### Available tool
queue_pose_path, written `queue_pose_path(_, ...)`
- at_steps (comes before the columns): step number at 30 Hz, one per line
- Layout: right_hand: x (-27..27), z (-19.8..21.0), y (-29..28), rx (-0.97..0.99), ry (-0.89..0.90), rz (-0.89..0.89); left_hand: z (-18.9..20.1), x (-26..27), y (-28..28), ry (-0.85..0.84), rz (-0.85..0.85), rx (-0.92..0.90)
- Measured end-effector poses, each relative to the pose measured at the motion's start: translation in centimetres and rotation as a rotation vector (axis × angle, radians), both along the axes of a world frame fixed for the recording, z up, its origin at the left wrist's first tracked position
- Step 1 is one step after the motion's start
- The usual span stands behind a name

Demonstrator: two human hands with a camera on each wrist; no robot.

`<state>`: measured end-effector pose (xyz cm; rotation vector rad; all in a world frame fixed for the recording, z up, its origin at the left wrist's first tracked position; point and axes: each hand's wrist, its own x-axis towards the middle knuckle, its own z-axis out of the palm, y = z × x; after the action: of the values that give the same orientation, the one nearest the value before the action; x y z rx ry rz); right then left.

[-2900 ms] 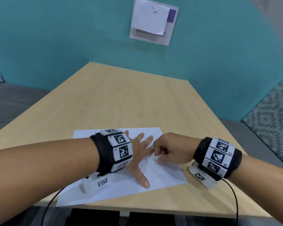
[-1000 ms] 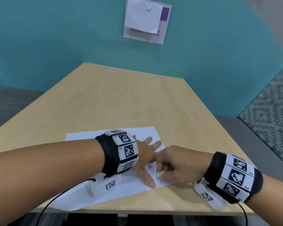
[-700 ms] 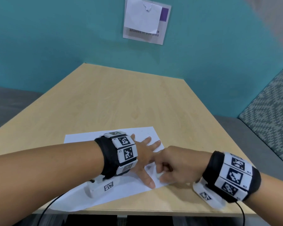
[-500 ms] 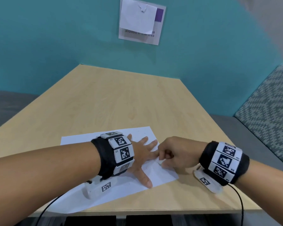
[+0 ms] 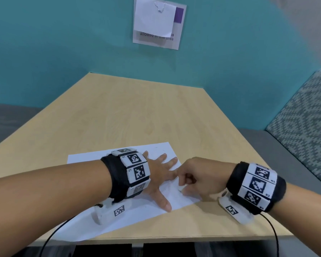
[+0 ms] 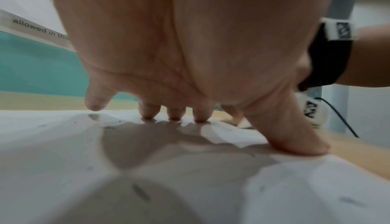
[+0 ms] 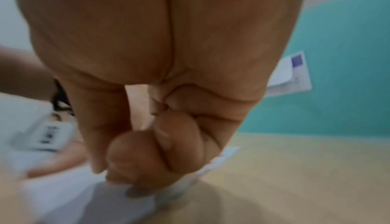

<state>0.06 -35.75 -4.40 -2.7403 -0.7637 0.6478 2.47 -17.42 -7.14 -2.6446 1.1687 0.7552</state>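
Note:
A white sheet of paper (image 5: 82,161) lies near the front edge of the wooden table (image 5: 137,112). My left hand (image 5: 160,175) is spread flat on the sheet and presses it down; in the left wrist view its fingertips (image 6: 175,116) and thumb touch the paper (image 6: 63,161). My right hand (image 5: 198,177) sits curled at the sheet's right part, just beside the left fingers. It pinches a small whitish object (image 5: 183,187) against the paper, and the fingers hide most of it. The right wrist view is blurred: curled fingers (image 7: 147,152) over the paper (image 7: 63,186).
A paper notice (image 5: 157,23) hangs on the teal wall behind the table. A patterned cushion (image 5: 304,127) stands at the right and a grey bench (image 5: 4,119) at the left. Thin black cables (image 5: 272,232) run off the table's front edge from both wrists.
My right hand slid toward the near right corner of the sheet, then back up beside the left fingers. The left hand stayed flat on the paper.

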Motion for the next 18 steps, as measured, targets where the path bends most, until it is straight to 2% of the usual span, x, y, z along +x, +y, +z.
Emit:
queue_pose_path(3, -0.2, 0.0, -0.2, -0.032, -0.037, 0.015, -0.1, -0.1, -0.1, -0.004, 0.005, -0.004)
queue_pose_path(6, -1.1, -0.3, 0.5, -0.008, 0.027, 0.075, -0.1, 0.1, 0.1, 0.001, 0.005, -0.010)
queue_pose_path(10, 0.3, 0.2, -0.5, -0.039, -0.033, -0.024, 0.1, -0.1, -0.2, -0.013, -0.003, 0.013)
queue_pose_path(14, -1.2, -0.1, 0.7, -0.004, 0.034, 0.088, 0.0, 0.1, 0.0, 0.001, 0.009, -0.008)
queue_pose_path(18, 0.4, 0.3, -0.4, -0.040, -0.035, -0.029, 0.2, -0.1, -0.2, 0.001, 0.006, 0.020)
